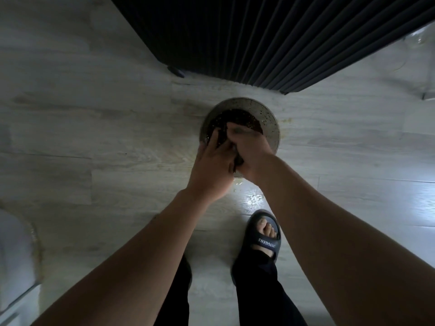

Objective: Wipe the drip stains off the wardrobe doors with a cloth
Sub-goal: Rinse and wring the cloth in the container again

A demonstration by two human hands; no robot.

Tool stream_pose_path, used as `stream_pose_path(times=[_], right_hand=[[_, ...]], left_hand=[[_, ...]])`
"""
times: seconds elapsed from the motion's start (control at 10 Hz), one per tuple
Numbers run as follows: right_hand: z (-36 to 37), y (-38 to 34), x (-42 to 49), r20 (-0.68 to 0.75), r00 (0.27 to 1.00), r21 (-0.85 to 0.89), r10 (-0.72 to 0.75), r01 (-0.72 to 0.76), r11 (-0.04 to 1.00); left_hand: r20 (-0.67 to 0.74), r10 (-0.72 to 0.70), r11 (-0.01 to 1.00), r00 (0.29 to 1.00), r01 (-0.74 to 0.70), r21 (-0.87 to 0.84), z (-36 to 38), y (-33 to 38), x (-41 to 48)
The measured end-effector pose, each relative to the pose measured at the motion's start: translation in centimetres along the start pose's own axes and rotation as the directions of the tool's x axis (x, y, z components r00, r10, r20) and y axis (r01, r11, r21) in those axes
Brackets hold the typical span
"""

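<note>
Cloth (238, 161), dark, crumpled, mostly hidden between left hand (211, 167) and right hand (250, 149), hands clamped together on it over round grey speckled basin (270, 118) on pale wood-grain floor (94, 137); basin contents unclear.

Dark cloth (238, 161) scrunched into a wad, just over speckled bowl (270, 118)

Bowl (270, 118) on floor (94, 137), just before ribbed panel (235, 38). Left hand (211, 170) and right hand (249, 149) over bowl, cloth (237, 161) gripped between them. Slippered foot (264, 234) nearer viewer.
</note>
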State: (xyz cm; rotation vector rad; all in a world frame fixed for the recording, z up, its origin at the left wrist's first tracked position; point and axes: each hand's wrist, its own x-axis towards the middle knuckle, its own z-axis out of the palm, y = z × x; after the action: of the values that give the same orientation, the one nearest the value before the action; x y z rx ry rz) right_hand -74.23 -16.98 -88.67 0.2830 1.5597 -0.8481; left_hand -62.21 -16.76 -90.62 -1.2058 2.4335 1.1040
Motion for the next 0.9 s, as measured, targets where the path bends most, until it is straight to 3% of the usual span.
stream_pose_path(times=[0.1, 0.2, 0.3, 0.5, 0.6, 0.8, 0.9], right_hand=[[-0.3, 0.7, 0.2, -0.06, 0.988, -0.116, -0.143, 0.136, 0.984], [-0.5, 1.5, 0.7, -0.138, 0.948, -0.219, -0.287, 0.254, 0.942], [-0.8, 2.3, 2.5, -0.171, 0.961, -0.171, -0.217, 0.188, 0.967], [0.2, 3.3, 5.1, -0.12, 0.987, -0.123, -0.11, 0.095, 0.988], [0.9, 3.6, 6.3, -0.173, 0.979, -0.191, -0.109, 0.075, 0.979], [2.7, 3.8, 6.4, -0.11, 0.946, -0.568, -0.306, 0.193, 0.8], [2.8, 2.8, 5.0, -0.228, 0.934, -0.459, -0.276, 0.148, 0.876]], left_hand=[[-0.024, 0.048, 0.999, 0.999, -0.048, -0.012, -0.4, -1.0, -1.0], [-0.275, -0.039, 0.978, 0.961, -0.02, -0.208, -0.5, -1.7, -2.0], [-0.431, -0.35, 0.883, 0.832, 0.139, -0.449, -0.6, -2.4, -1.9], [-0.385, -0.486, 0.782, 0.785, 0.195, -0.592, 0.9, -3.1, -1.2], [-0.371, -0.493, 0.767, 0.787, 0.192, -0.612, 1.4, -2.9, -1.3], [-0.248, -0.553, 0.654, 0.795, 0.23, -0.721, 2.4, -2.6, -2.9], [-0.188, -0.59, 0.588, 0.786, 0.258, -0.767, 1.7, -1.8, -4.3]])
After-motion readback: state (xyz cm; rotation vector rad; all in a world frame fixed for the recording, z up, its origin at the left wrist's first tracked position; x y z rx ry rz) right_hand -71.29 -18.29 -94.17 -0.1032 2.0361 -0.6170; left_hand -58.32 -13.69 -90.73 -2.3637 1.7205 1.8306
